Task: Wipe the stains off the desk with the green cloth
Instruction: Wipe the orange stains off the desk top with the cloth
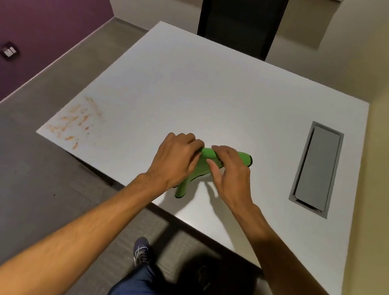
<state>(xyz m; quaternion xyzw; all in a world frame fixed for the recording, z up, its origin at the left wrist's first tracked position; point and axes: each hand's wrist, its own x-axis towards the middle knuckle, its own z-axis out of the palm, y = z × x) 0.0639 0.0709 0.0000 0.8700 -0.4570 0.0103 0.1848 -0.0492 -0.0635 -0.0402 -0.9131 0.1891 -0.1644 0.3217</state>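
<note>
The green cloth [199, 171] is bunched up above the near middle of the white desk [197, 91]. My left hand [176, 157] grips its left side and my right hand [231, 172] pinches its right side; one corner hangs down toward the desk's front edge. Orange-brown stains [77, 121] streak the desk's near left corner, well to the left of both hands and untouched by the cloth.
A grey cable hatch [316, 166] is set into the desk at the right. A dark chair back [243, 12] stands behind the far edge. A beige wall runs along the right, a purple wall with a socket [9, 51] at left.
</note>
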